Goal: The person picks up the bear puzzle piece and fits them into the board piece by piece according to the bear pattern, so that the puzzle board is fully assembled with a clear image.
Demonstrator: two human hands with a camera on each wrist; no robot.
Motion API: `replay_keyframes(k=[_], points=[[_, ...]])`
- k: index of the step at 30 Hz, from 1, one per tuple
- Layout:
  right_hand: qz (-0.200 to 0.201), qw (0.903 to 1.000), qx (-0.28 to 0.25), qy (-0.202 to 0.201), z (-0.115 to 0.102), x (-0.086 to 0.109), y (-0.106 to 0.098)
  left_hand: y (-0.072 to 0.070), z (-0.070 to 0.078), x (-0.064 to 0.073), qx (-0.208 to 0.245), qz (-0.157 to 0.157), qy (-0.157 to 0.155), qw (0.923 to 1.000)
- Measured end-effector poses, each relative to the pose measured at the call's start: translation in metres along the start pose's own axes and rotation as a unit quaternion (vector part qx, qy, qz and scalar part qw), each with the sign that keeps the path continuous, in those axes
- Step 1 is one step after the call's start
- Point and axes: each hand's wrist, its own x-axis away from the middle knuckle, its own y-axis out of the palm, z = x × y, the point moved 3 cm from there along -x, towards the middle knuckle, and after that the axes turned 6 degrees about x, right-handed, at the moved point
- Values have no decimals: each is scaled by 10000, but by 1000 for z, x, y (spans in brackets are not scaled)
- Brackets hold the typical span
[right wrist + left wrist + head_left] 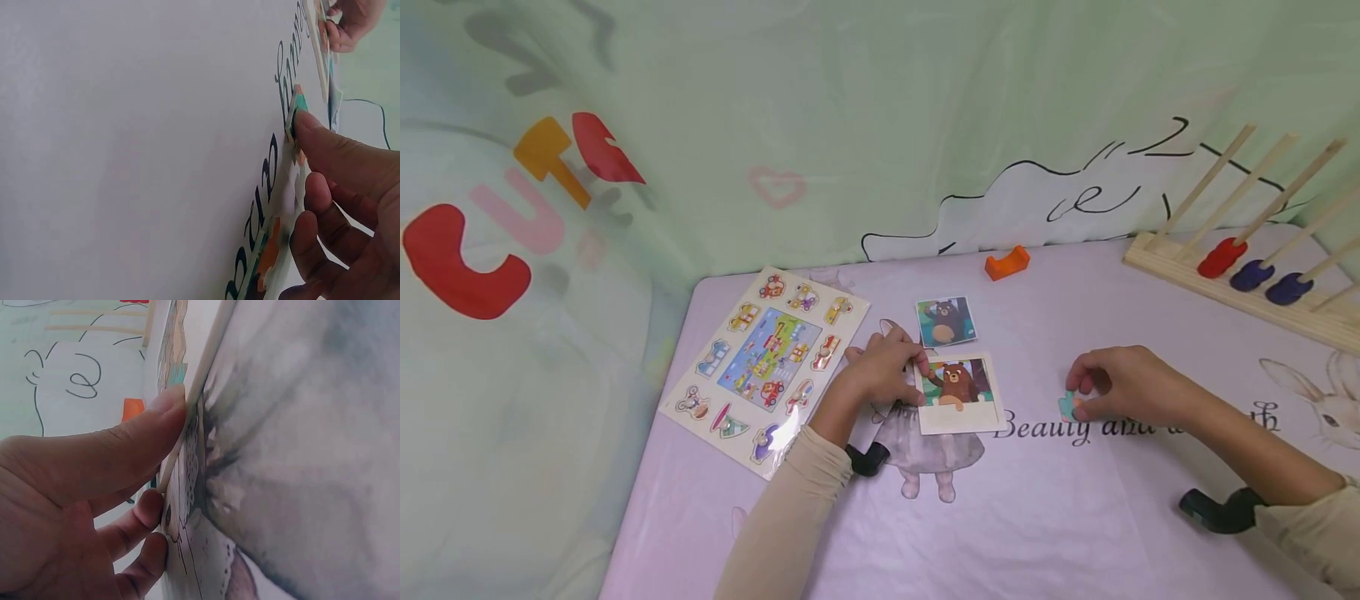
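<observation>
A wooden bear puzzle board (957, 421) lies on the table, its upper part filled with a brown bear picture and its lower strip bare wood. My left hand (883, 367) holds this board by its left edge, thumb (172, 403) and fingers against the rim. To the right of the board, my right hand (1123, 385) pinches a small teal and orange puzzle piece (1066, 407) between thumb and fingers, close to the tabletop. Another puzzle piece (267, 256) lies below that hand in the right wrist view. Behind the board is a bear picture card (945, 322).
A vehicle peg puzzle (700, 387) lies at the left, beside my left forearm. An orange arch-shaped block (1007, 263) sits near the back edge. At the back right stands a wooden peg rack (1262, 296) with red and blue pieces. Curtains border the table.
</observation>
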Motion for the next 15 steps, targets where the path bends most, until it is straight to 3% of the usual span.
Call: replay_keyframes(k=[15], points=[[-54,9992,-370,-124,-2,0,-4,1,0,-1,41,-2,-23,10000]])
